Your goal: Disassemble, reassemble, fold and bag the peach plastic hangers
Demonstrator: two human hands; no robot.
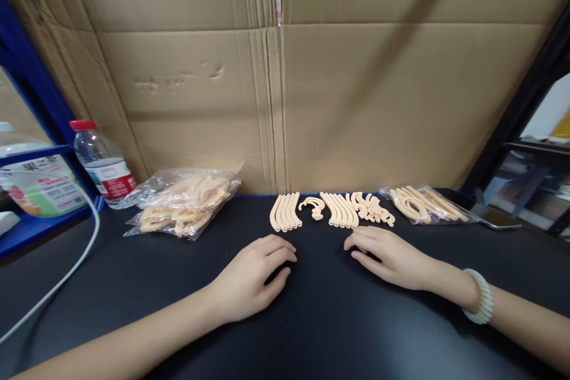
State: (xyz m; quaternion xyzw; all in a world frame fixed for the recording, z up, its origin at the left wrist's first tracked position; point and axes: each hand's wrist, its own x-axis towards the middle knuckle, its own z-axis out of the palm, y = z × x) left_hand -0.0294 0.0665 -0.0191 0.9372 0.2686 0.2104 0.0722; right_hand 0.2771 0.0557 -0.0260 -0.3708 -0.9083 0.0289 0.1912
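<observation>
My left hand (256,276) rests on the black table (320,332), fingers loosely curved and apart, holding nothing. Across from it lies my right hand (389,255), also relaxed with fingers spread and nothing in them; a pale bracelet (480,297) circles that wrist. Just beyond the left fingertips is a row of curved beige strips (285,212). A second row of beige strips (339,209) lies just past the right fingertips. Between the rows sit a few hook-shaped beige pieces (315,206). Small wavy beige pieces (370,208) are heaped behind the right hand.
Clear bags of beige parts (187,199) stand at the back left, and another bag (423,205) lies at the back right near a phone-like slab (501,219). A red-capped bottle (104,163) and a white cable (84,255) are on the left. Cardboard (401,101) walls the back.
</observation>
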